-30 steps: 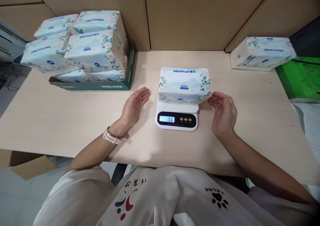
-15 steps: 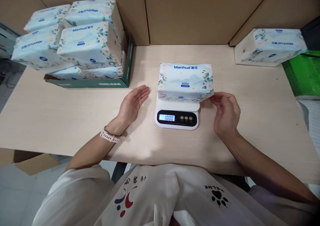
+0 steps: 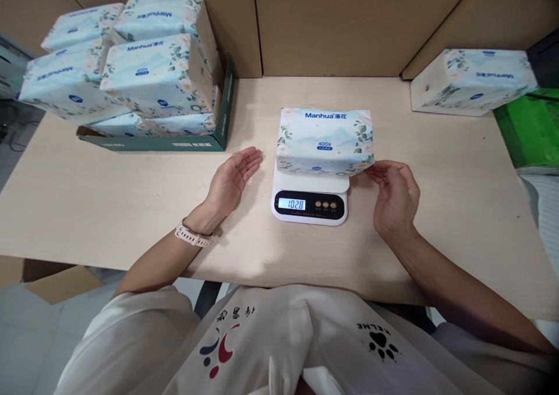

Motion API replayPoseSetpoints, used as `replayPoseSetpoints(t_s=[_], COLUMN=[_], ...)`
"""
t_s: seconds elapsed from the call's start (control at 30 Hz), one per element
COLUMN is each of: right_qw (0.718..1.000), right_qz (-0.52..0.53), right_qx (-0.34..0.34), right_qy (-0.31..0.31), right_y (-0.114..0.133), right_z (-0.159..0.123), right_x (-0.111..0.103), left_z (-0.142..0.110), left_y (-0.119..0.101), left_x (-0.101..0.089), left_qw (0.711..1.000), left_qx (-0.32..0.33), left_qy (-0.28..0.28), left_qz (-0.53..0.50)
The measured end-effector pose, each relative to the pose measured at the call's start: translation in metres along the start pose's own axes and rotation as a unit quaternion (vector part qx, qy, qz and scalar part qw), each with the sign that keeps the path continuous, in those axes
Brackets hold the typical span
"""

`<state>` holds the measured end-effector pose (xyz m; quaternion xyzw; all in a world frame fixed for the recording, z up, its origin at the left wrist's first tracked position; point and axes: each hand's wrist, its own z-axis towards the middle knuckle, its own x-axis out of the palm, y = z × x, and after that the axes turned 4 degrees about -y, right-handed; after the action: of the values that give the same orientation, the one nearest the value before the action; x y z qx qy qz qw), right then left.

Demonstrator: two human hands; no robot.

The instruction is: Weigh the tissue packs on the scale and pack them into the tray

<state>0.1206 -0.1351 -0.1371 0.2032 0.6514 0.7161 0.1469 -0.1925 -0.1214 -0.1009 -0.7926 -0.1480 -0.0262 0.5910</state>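
Beige wooden bench (image 3: 131,208) with a dark-green cardboard tray (image 3: 152,144) of tissue packs, and one pale-blue floral tissue pack (image 3: 325,141) on a white digital scale (image 3: 310,182).
Left hand (image 3: 229,180) open and empty, apart from the pack's left side; right hand (image 3: 395,200) open, fingers loosely curved at its lower right corner, touch unclear; the pack hides the scale's far part.

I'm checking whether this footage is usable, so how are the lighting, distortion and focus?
Head view: even light, with soft shadows on the table beside the left hand and below the scale; its display glows legibly. Head view: wide-angle stretch towards the edges, no obvious motion blur, but print under the buttons is too small to read.
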Motion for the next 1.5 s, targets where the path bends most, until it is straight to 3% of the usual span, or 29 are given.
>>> replayPoseSetpoints(t_s=[0.43,1.5], right_qw=[1.0,1.0], right_qz=[0.004,-0.008], right_qx=[-0.003,-0.007], right_qy=[0.003,0.0], right_y=[-0.0024,-0.0017], right_z=[0.0014,0.0018], right_x=[-0.0015,-0.0011], left_z=[0.0016,0.0041], left_y=[0.0024,0.0054], left_x=[-0.0036,-0.0039], left_qw=[0.999,0.999], left_qx=[0.002,0.015], left_qy=[0.005,0.002], left_qz=[-0.042,-0.031])
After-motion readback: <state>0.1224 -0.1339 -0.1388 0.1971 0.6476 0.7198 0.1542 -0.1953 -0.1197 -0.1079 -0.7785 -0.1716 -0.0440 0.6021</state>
